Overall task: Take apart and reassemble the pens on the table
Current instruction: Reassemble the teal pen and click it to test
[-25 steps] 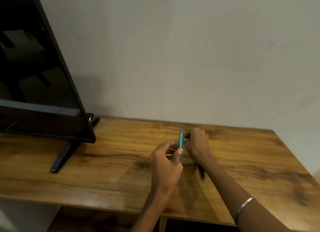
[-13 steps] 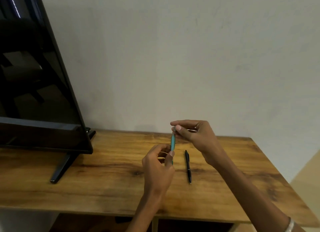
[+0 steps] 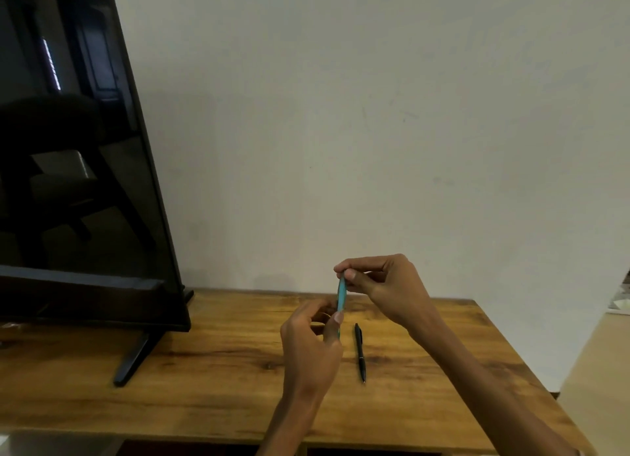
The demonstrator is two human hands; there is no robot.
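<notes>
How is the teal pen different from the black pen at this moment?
The teal pen is held above the table, nearly upright, with the left hand at its lower end and the right hand at its top; the black pen lies flat on the table, untouched. Both are slim and point roughly away from the person.
</notes>
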